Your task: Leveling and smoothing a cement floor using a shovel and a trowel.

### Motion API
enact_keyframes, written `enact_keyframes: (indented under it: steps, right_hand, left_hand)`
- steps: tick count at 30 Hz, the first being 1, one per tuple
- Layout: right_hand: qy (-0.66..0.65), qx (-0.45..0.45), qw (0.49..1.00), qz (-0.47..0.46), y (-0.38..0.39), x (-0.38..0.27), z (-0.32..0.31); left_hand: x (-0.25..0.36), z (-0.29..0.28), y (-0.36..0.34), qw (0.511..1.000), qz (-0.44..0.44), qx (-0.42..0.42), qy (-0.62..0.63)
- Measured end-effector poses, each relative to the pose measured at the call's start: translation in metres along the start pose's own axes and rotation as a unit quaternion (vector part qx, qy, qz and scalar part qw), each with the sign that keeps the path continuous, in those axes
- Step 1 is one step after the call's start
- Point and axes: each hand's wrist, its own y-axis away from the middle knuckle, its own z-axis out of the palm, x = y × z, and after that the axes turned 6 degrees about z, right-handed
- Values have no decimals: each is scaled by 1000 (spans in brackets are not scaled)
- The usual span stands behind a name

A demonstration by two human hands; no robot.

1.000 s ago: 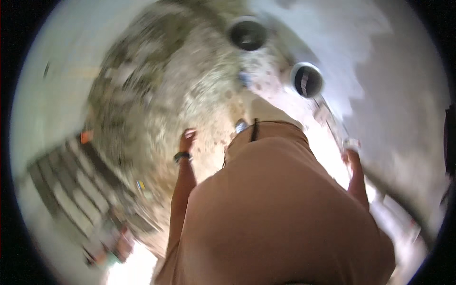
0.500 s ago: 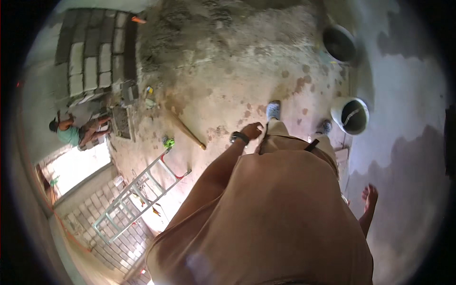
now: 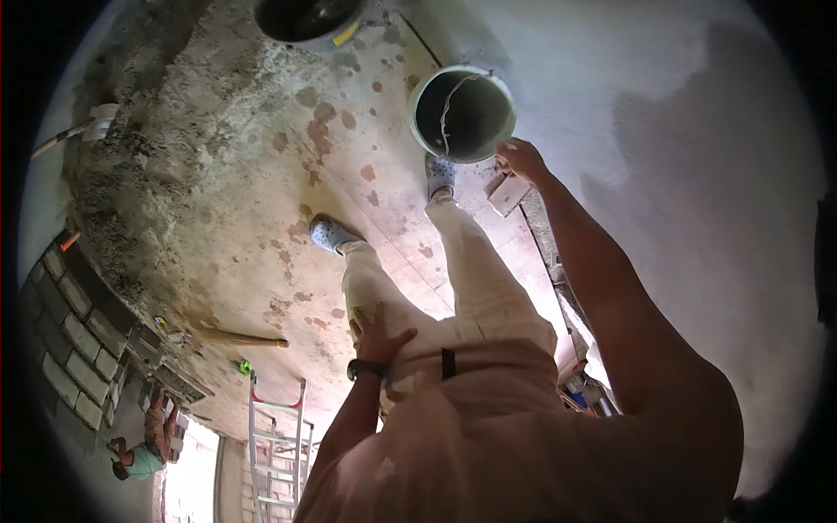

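My right hand (image 3: 520, 161) reaches down to the right edge of a round pale bucket (image 3: 462, 113), its fingers curled at the rim. A thin white strip lies across the bucket's dark interior; whether it is a handle I cannot tell. My left hand (image 3: 377, 337), with a watch on the wrist, rests on my left thigh, fingers spread. My clog-shod feet (image 3: 333, 234) stand on the stained concrete floor below the bucket.
A second bucket (image 3: 309, 17) stands beyond. Along the left are a long-handled tool (image 3: 103, 122), block masonry (image 3: 74, 349), a wooden pole (image 3: 244, 338) and an aluminium ladder (image 3: 275, 471). A co-worker (image 3: 139, 458) is at the lower left. A grey wall (image 3: 689, 218) runs along the right.
My view has swung round to the bucket. My right hand has moved forward from beside my body to the bucket's edge; my left hand has settled on my thigh.
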Motion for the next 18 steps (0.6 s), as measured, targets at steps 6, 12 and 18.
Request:
enact_keyframes:
  steps: [6,12,18]
  right_hand:
    - [145,39,955,-256,-216,13,118]
    - [340,-27,863,-371,-479,111,127]
    - [512,173,725,-428,-458,111,104]
  left_hand:
    - [19,14,-24,998,-42,45,7]
    - [10,29,-57,990,16,106,86]
    - [1,20,-55,981,17,125,147]
